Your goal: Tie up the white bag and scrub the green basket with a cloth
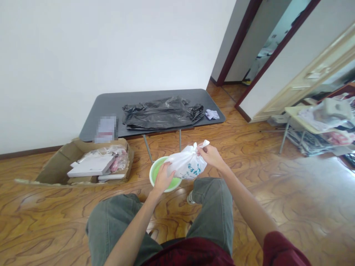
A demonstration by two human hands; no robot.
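Observation:
A white plastic bag [184,162] with blue-green printing hangs between my hands, its top gathered into a knot. My right hand [210,154] pinches the bag at the knotted end. Around the bag's left end, my left hand [164,178] is closed, the thumb on the near side. What is inside the bag is hidden. Below, partly covered by the bag and my left hand, a green basin [155,170] with a white rim stands on the floor. A black plastic bag [163,113] lies spread out on the dark folding table [111,102] in front of me.
On the table are a pixelated pack [106,129] at the left and a small crumpled piece [212,114] at the right. An open cardboard box [55,162] with a white flat box [91,165] stands left. A cluttered small table [298,118] is at the far right.

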